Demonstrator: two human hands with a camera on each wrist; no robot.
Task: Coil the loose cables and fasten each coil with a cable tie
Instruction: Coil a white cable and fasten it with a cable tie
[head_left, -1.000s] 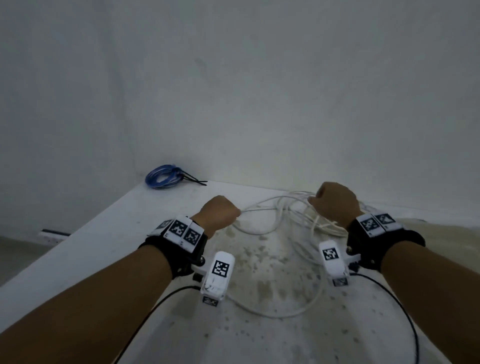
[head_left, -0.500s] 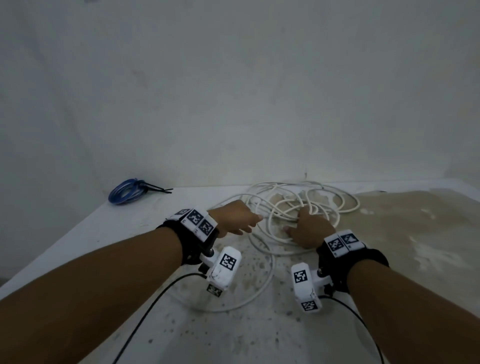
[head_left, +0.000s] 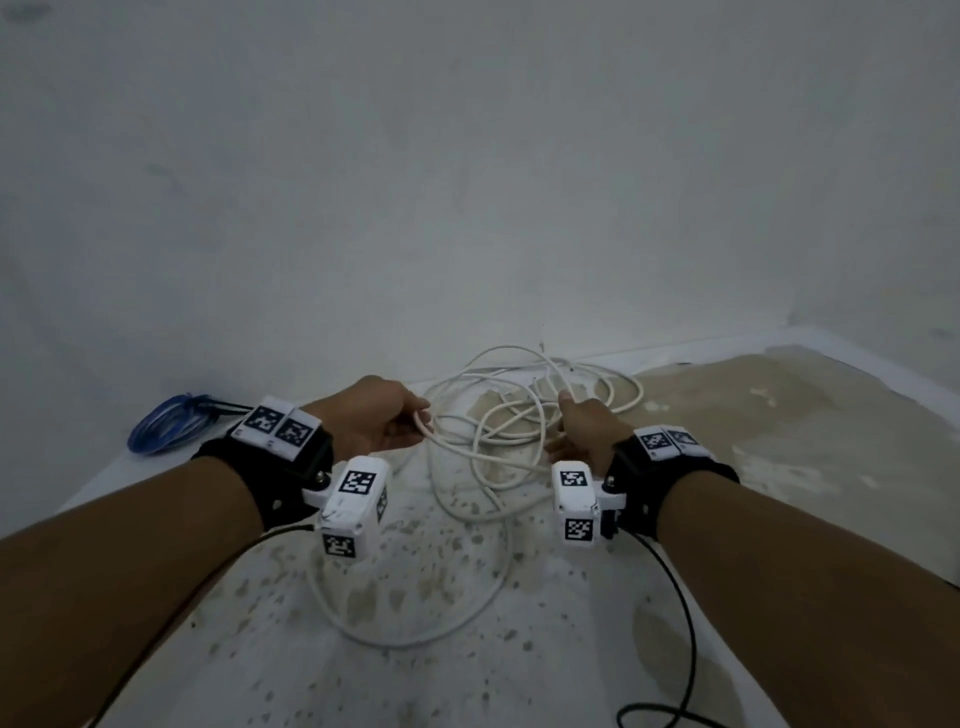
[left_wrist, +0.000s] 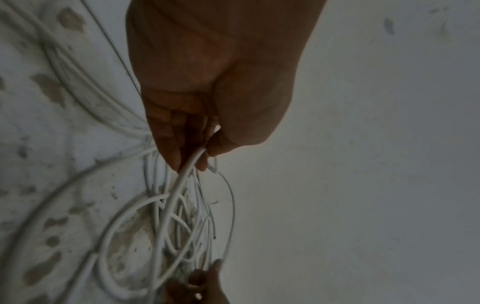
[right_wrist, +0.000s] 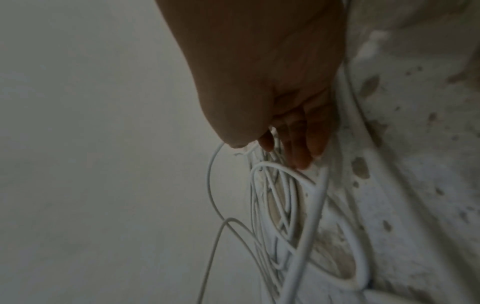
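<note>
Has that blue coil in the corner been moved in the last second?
No. The blue coil lies by the wall at the table's far left edge, as before; its shift in the picture comes from the head camera turning. Both hands work the white cable.

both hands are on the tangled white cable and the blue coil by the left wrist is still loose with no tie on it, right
Not quite. The head view shows the blue coil already bound with black cable ties whose tails stick out. The rest holds: the left hand pinches a strand of the tangled white cable, and the right hand is on it too.
</note>
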